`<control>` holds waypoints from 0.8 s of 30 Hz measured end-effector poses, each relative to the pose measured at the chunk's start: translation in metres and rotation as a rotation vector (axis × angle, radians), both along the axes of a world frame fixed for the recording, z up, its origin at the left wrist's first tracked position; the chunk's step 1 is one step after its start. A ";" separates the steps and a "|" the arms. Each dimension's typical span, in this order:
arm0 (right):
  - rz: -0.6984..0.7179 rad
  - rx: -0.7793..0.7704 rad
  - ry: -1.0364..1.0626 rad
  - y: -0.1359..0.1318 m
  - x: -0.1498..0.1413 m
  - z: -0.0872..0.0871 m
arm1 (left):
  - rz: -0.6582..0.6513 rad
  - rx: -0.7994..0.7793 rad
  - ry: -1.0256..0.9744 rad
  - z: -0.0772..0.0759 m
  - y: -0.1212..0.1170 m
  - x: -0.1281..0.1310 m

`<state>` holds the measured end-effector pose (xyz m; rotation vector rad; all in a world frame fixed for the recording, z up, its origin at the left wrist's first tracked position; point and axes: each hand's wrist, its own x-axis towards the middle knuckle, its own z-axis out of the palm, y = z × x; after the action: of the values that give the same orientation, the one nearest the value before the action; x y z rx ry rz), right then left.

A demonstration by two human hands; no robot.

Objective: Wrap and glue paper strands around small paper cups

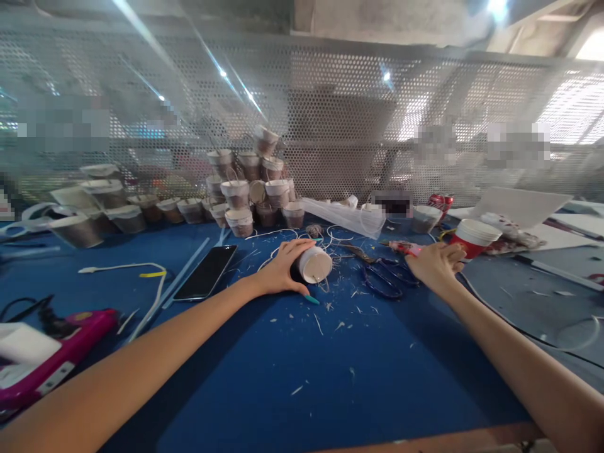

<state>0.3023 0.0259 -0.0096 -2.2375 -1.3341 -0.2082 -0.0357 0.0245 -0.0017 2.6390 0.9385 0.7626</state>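
My left hand (287, 269) curls around a small paper cup (315, 265) tipped on its side, its pale round end facing me. A thin wire loop hangs at the cup's edge. My right hand (438, 264) is closed over a pinkish-red glue gun (403, 247) whose tip points left; the palm hides most of its body. Just behind that hand stands a stack of red and white paper cups (473, 239). Blue-handled scissors (384, 278) lie between my hands, among pale scraps of string.
Small brown-and-white buckets (236, 195) are piled at the back before a perforated metal screen (340, 113). A phone (206, 272) lies left of my left hand. A magenta power strip (61, 358) sits near left. Cables and a marker (557, 270) lie at right.
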 end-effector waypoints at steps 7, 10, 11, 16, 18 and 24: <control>0.977 0.270 -0.047 -0.036 -0.059 0.014 | -0.044 0.017 -0.141 -0.007 0.008 -0.002; 1.150 0.173 -0.079 -0.048 -0.079 0.009 | -0.037 0.019 -0.161 -0.007 0.009 -0.002; 1.144 0.148 -0.106 -0.051 -0.084 0.006 | -0.032 0.023 -0.164 -0.007 0.009 -0.002; 1.069 0.131 -0.150 -0.048 -0.103 -0.004 | -0.070 0.090 -0.170 -0.010 0.010 -0.001; 1.064 0.128 -0.149 -0.044 -0.110 -0.005 | -0.065 0.102 -0.169 -0.011 0.009 -0.002; 1.102 0.087 -0.081 -0.032 -0.121 -0.002 | 0.011 0.114 -0.207 -0.011 0.007 -0.003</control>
<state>0.1812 -0.0059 -0.0114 -1.1575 -2.3043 0.0517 -0.0391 0.0317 -0.0126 2.5870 0.8770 1.0975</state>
